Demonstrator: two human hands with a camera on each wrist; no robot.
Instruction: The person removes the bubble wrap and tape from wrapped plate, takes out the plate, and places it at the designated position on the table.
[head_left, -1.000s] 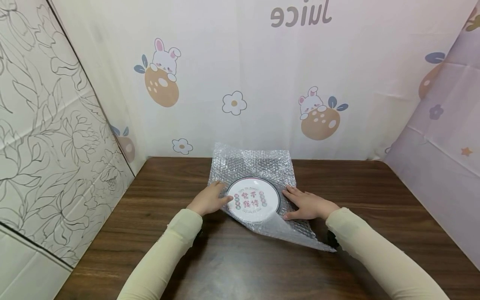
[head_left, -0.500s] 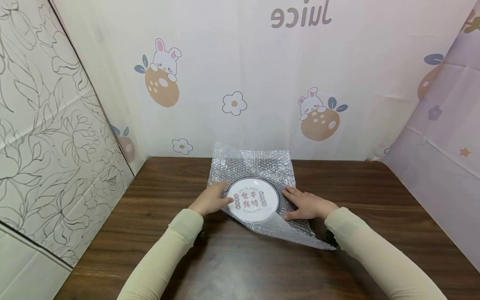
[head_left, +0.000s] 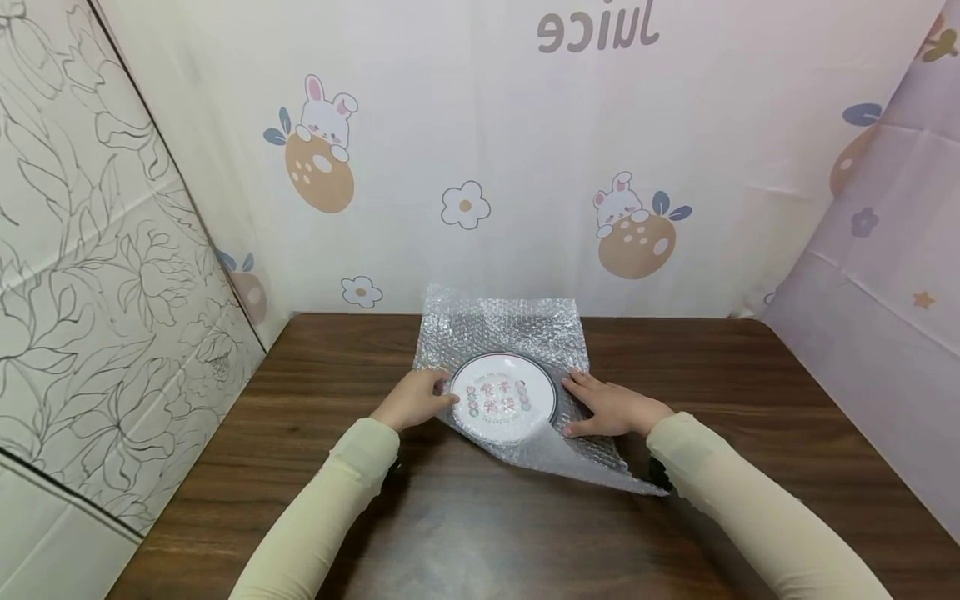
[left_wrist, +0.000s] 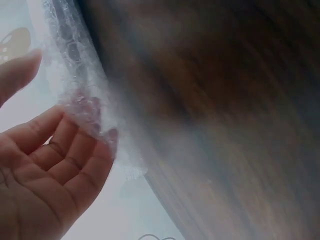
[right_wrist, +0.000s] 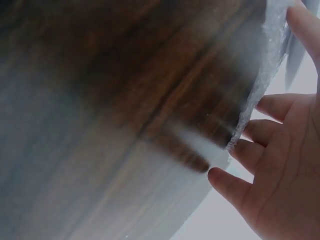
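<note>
In the head view a round white plate [head_left: 487, 392] with a dark rim and pink and green print lies on a sheet of bubble wrap [head_left: 502, 325]. A near flap of the wrap [head_left: 555, 457] covers the plate's front edge. My left hand [head_left: 412, 398] is at the left edge of the wrap, its thumb beside the plate. The left wrist view has the fingertips [left_wrist: 92, 112] behind the clear wrap, with the thumb apart from them. My right hand [head_left: 618, 406] rests with spread fingers on the wrap, right of the plate. Its fingertips [right_wrist: 245, 145] meet the wrap's edge in the right wrist view.
The wrap lies on a dark brown wooden table [head_left: 712, 367]. Behind the table hangs a pale printed curtain [head_left: 525, 167], which the wrap's far end reaches. A white panel [head_left: 112, 250] with line-drawn flowers stands on the left.
My left hand has shifted slightly left, and its fingers have moved to the wrap's edge. The right hand, the plate and the wrap stay in place. The head view has turned slightly.
</note>
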